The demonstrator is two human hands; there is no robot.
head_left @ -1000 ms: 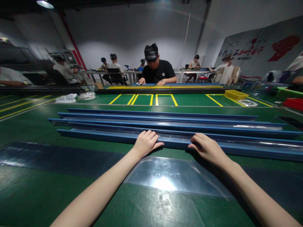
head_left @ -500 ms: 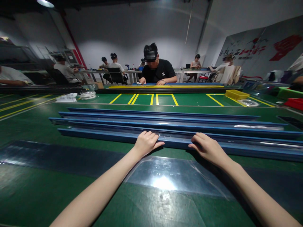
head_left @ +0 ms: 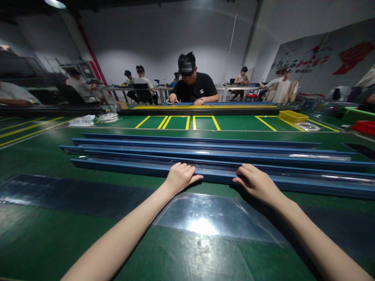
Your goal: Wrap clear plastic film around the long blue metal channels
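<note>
Both my hands rest on the nearest long blue channel strip [head_left: 123, 167], which lies crosswise on the green table [head_left: 43, 242]. My left hand [head_left: 181, 177] is closed over its near wall, fingers inside the channel and thumb along the front. Farther right, my right hand [head_left: 254, 181] grips the same wall, its fingers curled over the top. Clear film shows inside the channel. Behind it lie several similar blue strips [head_left: 205, 145]. Below my forearms a long clear plastic sheet [head_left: 202, 218] lies flat, reflecting the overhead light.
Across the table, a co-worker [head_left: 195, 88] in black bends over yellow strips [head_left: 234, 106]. A yellow tray [head_left: 293, 116] stands at right, near a red bin [head_left: 365, 128]. White coiled tape [head_left: 108, 118] lies at left. Other people sit farther back.
My hands and the blue strips have stayed practically still. The co-worker's hand across the table has shifted slightly to the left.
</note>
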